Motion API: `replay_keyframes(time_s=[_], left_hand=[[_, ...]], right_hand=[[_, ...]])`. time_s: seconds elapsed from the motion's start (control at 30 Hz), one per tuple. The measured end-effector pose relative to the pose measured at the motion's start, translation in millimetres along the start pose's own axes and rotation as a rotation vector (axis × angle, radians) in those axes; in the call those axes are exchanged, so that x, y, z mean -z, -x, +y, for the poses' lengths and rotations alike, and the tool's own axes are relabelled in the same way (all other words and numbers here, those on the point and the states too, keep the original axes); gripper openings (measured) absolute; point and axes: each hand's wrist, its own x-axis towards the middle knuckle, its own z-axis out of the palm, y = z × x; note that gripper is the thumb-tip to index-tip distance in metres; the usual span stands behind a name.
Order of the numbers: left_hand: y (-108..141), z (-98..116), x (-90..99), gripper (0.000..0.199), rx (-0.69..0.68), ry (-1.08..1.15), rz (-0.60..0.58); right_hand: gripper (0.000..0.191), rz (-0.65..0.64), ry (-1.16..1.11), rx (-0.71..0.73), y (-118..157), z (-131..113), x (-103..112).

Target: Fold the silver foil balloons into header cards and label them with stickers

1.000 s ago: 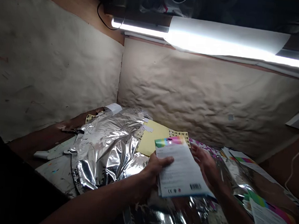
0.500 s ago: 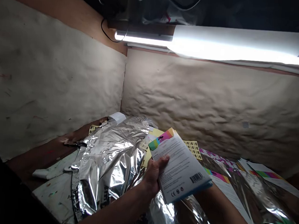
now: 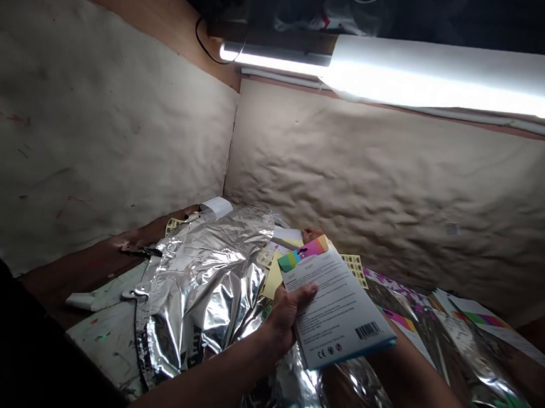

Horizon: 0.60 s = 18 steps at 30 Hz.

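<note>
My left hand [image 3: 287, 318] grips the lower left side of a flat printed packet [image 3: 339, 310], its thumb on the white back. The packet has a rainbow strip at the top, small text, a barcode and a blue edge. Only the fingertips of my right hand [image 3: 311, 235] show, past the packet's top edge. The rest of that hand is hidden behind the packet, and its forearm passes beneath. To the left lies a crumpled silver foil balloon [image 3: 202, 286]. A yellow sheet [image 3: 273, 279] and a sheet of small stickers [image 3: 356, 267] lie just behind the packet.
More crumpled silver foil [image 3: 296, 388] lies under my arms. Rainbow-striped printed sheets [image 3: 480, 319] lie at the right. A small dark tool [image 3: 141, 251] rests on the wooden tabletop [image 3: 93, 265]. Paper-lined walls [image 3: 350, 172] close the back, beneath a bright fluorescent tube [image 3: 405, 73].
My right hand has gone from beside the packet's right edge to behind it, with its fingertips now past the top edge. The view has tilted slightly, and the packet sits a little higher.
</note>
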Motion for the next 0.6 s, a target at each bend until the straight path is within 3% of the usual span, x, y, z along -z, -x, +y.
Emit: replay_keyframes(time_s=[0.1, 0.2, 0.3, 0.37, 0.43, 0.47, 0.6], left_hand=[[-4, -1, 3.1, 0.047, -0.037, -0.063, 0.054], [-10, -3, 8.3, 0.05, -0.132, -0.179, 0.126], [-16, -7, 14.2, 0.051, -0.193, -0.257, 0.188], [-19, -11, 17.6, 0.05, -0.211, -0.285, 0.18], [-20, -16, 20.0, 0.053, -0.238, -0.309, 0.15], [-21, -18, 20.8, 0.055, -0.25, -0.319, 0.139], [-21, -25, 21.0, 0.056, -0.265, -0.292, 0.148]], right_hand=[[0.025, 0.089, 0.016, -0.094, -18, 23, 23], [0.033, 0.233, 0.039, -0.122, -22, 37, 83], [0.032, 0.335, 0.057, -0.043, 3, 24, 146], [0.027, 0.336, 0.083, 0.086, 37, 2, 169], [0.022, 0.251, 0.189, 0.201, 77, -24, 170], [0.018, 0.151, 0.247, 0.28, 98, -35, 163], [0.013, -0.153, 0.327, 0.38, 157, -55, 118]])
